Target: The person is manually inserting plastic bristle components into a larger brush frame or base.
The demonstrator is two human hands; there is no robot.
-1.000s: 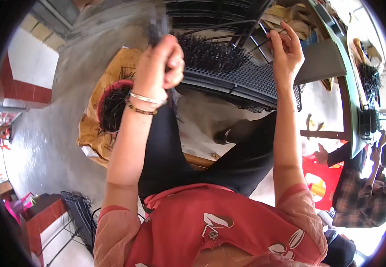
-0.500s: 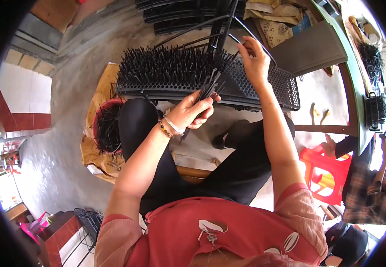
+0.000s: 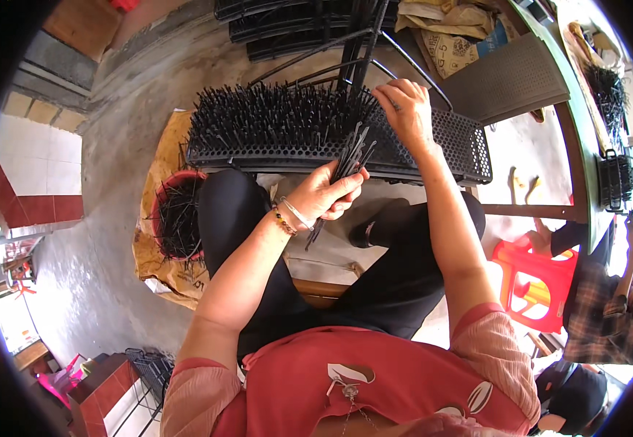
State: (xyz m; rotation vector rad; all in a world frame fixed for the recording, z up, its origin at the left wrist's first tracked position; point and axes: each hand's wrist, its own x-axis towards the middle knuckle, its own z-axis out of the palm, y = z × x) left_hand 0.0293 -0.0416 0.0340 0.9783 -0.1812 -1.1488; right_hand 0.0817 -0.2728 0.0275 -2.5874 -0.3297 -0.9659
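Across my knees lies a black perforated tray (image 3: 456,144). Thin black rods with small knobbed ends (image 3: 272,116) stand packed upright over its left and middle parts, while bare holes show at the right. My left hand (image 3: 323,195) is wrapped round a loose bundle of similar black rods (image 3: 350,156), held slanted at the tray's near edge. Over the right border of the standing rods, my right hand (image 3: 408,113) points down with its fingers bent together. Whatever its fingertips grip is hidden behind the hand.
A red basin of black rods (image 3: 178,215) sits on brown paper (image 3: 157,253) by my left knee. Black metal bars (image 3: 404,54) rise behind the tray. Right of it are a grey perforated panel (image 3: 509,80), a green-edged table (image 3: 586,167), a red stool (image 3: 531,288) and another person (image 3: 608,306).
My right hand has come down and slightly left to the rods, its fingers turning downward. The left hand with its bundle has shifted slightly right and down.
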